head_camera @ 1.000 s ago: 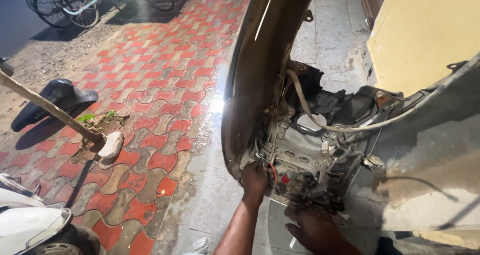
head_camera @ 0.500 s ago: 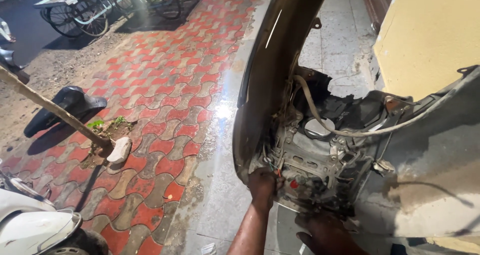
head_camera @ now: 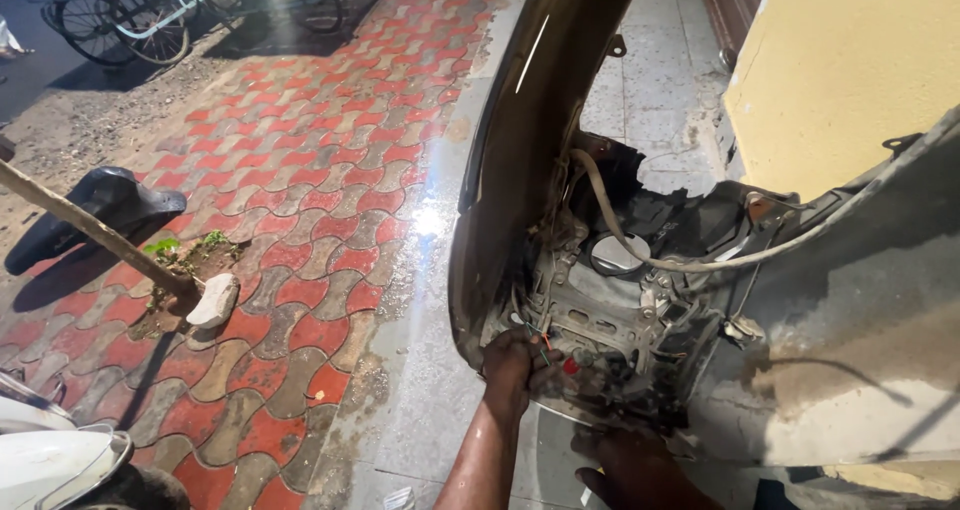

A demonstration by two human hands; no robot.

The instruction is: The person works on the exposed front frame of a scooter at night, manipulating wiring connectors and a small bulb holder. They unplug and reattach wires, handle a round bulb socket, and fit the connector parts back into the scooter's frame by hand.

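Two hands | left hand [head_camera: 512, 362] grips scooter frame [head_camera: 600, 320]; right hand [head_camera: 630, 465] underneath, shadowed, grip unclear

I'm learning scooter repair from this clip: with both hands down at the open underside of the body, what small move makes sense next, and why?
Probably steady the brown body panel with the left hand, which already grips its lower edge, while the right hand feels under the grimy frame. The red-tipped wires sit right by the left fingers, so go gently.
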